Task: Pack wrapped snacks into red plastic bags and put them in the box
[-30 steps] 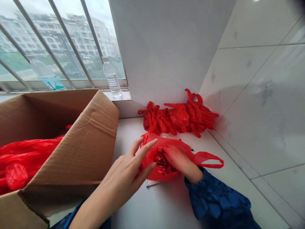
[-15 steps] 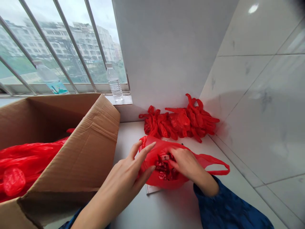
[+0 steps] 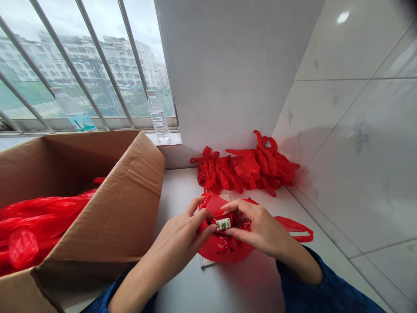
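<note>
Head view, looking down at a white counter top [image 3: 176, 200]: left hand [image 3: 176, 234] curled closed on the gathered edge of a thin, glossy red plastic carrier bag [image 3: 224, 253], right hand [image 3: 260, 230] half closed, its fingertips [image 3: 237, 231] pinched against the right end of a small, pale, printed rectangular packet [image 3: 223, 224]. That packet at the mouth of the bag, between both hands, with small red printed wrapped pieces [image 3: 222, 243] heaped below it. Under the bag, a white paper sheet [image 3: 204, 261]. Just beyond, against the wall, a long heap of knotted red plastic bags [image 3: 247, 169]. To the left, an open brown corrugated cardboard box [image 3: 130, 191], its tall flap standing between the left hand and a large red plastic bag [image 3: 32, 226] inside. On the window sill, a clear plastic water bottle [image 3: 158, 117], and behind the metal window bars [image 3: 104, 65], a second bottle [image 3: 73, 106] lying tilted. To the right, a white marble-patterned tiled wall [image 3: 352, 152] and a dark blue patterned sleeve [image 3: 302, 278]. Compared with 0.5 s earlier: hands no longer spread on the bag but drawn together, packet lifted into clear sight, bag mouth bunched tighter. Hidden behind the fingers: the packet's left end, most of the bag's contents, and exactly which fingers bear the packet's weight. Print on the packet too small to read.
</note>
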Motion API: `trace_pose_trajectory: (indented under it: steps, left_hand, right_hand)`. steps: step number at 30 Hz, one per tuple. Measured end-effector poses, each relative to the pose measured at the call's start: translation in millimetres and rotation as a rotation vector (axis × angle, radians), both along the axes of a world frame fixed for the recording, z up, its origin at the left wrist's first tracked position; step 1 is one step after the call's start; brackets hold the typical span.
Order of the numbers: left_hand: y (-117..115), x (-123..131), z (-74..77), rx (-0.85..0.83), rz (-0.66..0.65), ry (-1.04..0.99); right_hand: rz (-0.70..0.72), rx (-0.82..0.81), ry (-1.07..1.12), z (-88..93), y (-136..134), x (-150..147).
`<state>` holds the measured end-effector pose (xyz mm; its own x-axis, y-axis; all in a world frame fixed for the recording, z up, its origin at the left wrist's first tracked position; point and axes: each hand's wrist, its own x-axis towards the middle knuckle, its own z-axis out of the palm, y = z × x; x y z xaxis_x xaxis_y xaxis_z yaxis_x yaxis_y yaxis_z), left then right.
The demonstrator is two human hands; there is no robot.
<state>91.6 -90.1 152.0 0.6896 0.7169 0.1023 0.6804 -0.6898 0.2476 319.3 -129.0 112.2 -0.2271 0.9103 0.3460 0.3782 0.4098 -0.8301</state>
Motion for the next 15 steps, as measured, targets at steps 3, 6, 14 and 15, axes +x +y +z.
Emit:
trace_pose_trajectory:
  steps: [3,6,14,15]
  left_hand:
    - [0.6,-1.1,0.6,-0.023,-0.01,-0.039]
    - [0.9,-0.4,1.4,-0.044,-0.003,-0.088]
    - [4.0,1.0,4.3,-0.148,-0.02,-0.16]
    - [4.4,1.0,4.7,-0.162,-0.018,-0.157]
  right_hand:
    - [0.03,-0.088,0.056,-0.6,0.4,2.8]
    - [0.046,-0.105,0.077,-1.4,1.8,3.2]
    - [0.023,-0.018,-0.032,4.4,2.0,-1.6]
    - [0.035,-0.026,-0.038,5.5,1.8,-1.8]
